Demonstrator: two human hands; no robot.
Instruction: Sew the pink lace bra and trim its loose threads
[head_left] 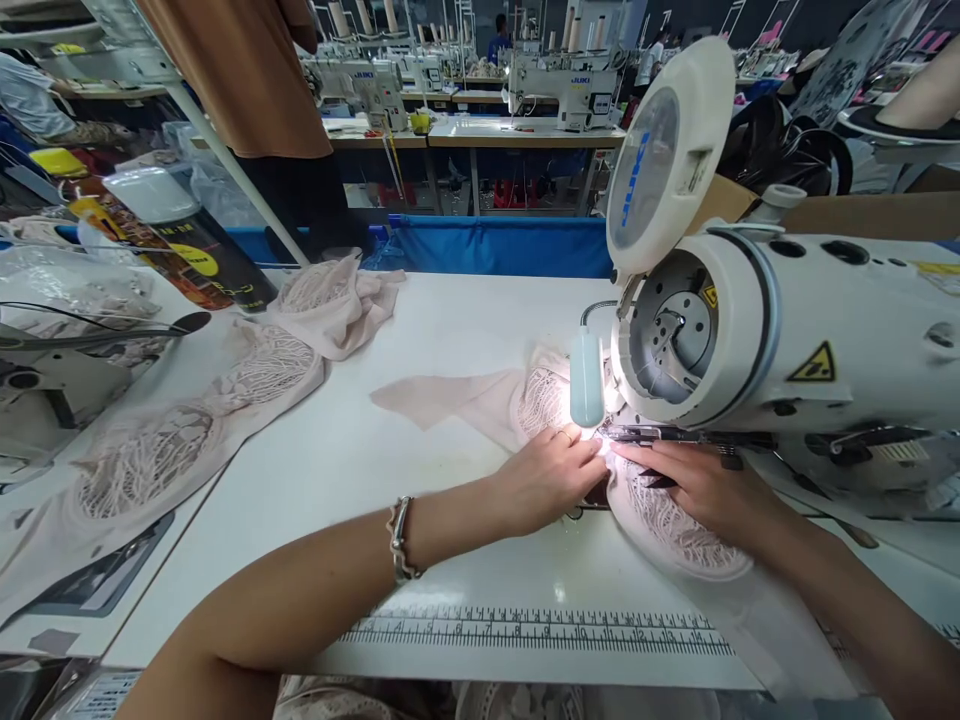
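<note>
A pale pink lace bra piece (546,395) lies under the head of a white sewing machine (847,330), lit by a small lamp (586,380). My left hand (551,475) is closed beside the needle area, its bent fingers and thumb pinching the cloth. My right hand (697,490) lies on the second lace cup (686,530), fingers stretched toward the needle. A dark pointed thing (660,480) shows under those fingers; its kind is unclear. From this cup, sheer cloth trails over the table's front edge. The needle itself is hidden.
More joined lace pieces (150,455) drape across the left side. Behind them lean a spray can (191,235) and a brown bottle (135,235). A printed ruler (525,630) runs along the front edge of the table. A person (240,80) stands beyond the blue cloth (495,245).
</note>
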